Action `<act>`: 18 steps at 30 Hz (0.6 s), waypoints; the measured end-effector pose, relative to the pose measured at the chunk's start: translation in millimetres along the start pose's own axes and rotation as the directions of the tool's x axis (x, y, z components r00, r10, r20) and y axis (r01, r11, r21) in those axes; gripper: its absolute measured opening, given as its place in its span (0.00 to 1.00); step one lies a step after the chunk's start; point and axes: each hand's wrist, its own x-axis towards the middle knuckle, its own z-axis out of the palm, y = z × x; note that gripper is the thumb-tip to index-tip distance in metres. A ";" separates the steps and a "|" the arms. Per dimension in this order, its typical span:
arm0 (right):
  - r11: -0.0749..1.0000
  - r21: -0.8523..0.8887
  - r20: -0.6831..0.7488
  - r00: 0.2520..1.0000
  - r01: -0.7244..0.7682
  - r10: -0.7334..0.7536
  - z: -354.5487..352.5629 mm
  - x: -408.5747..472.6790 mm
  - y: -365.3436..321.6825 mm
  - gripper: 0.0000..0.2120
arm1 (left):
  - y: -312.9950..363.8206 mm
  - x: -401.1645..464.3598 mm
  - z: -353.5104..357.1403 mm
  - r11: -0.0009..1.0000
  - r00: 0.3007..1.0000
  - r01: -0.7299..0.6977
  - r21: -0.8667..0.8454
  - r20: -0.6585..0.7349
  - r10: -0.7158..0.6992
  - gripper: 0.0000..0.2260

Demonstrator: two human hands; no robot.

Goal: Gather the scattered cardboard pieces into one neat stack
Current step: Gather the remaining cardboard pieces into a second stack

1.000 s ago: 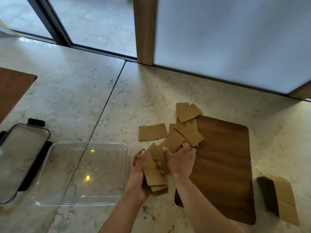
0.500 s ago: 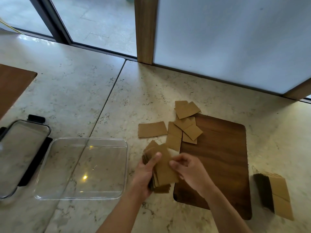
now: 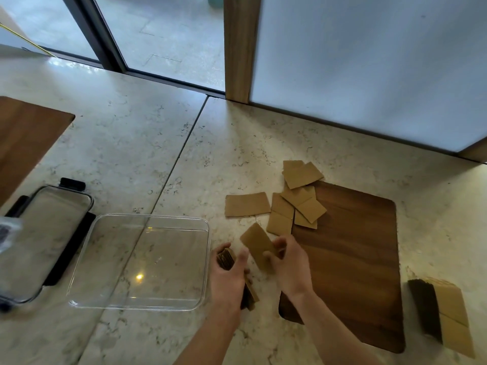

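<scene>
Gathering cardboard, a person is gripping a partial stack of cardboard pieces (image 3: pixel 226 259) on edge in the left hand (image 3: pixel 228 279), just above the marble counter (image 3: pixel 131 143), while the right hand (image 3: pixel 291 262) is pinching a single piece (image 3: pixel 257 243) tilted beside it; the held stack is looking uneven, and a loose squeeze is likely to let pieces fan or slip out at the bottom; the scattered pieces (image 3: pixel 292 204) are lying overlapped, half on a dark wooden board (image 3: pixel 355 259), whose edge is risking a snag if they are swept; one flat piece (image 3: pixel 247 204) is lying apart on the counter; a clear container (image 3: pixel 79 285) is crowding the left hand's elbow room, its lid (image 3: pixel 39 233) beyond; a separate cardboard bundle (image 3: pixel 448 314) is sitting at far right.
</scene>
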 end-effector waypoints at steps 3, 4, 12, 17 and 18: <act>0.837 0.488 0.053 0.966 -0.246 0.252 -18.5 1.1 -6.3 0.07 | 10.0 4.4 9.5 1.000 0.998 -0.009 0.007 0.055 0.009 0.25; 0.795 0.536 0.133 0.959 -0.283 0.251 -20.5 0.7 -10.0 0.06 | 12.9 7.0 12.6 1.000 0.996 -0.003 -0.009 0.084 0.004 0.25; 0.945 -0.210 -0.053 0.963 0.249 -0.265 7.0 63.4 -31.4 0.15 | 17.5 30.1 16.9 0.988 0.989 0.094 -0.123 0.126 -0.078 0.21; 0.592 -0.510 0.353 0.780 0.624 -0.517 23.3 109.1 -64.5 0.29 | 14.5 32.5 12.0 0.979 0.990 0.090 -0.181 0.123 -0.068 0.19; 0.569 -0.534 0.352 0.777 0.625 -0.522 21.9 112.8 -64.6 0.29 | 14.7 33.5 12.2 0.976 0.989 0.100 -0.192 0.126 -0.077 0.18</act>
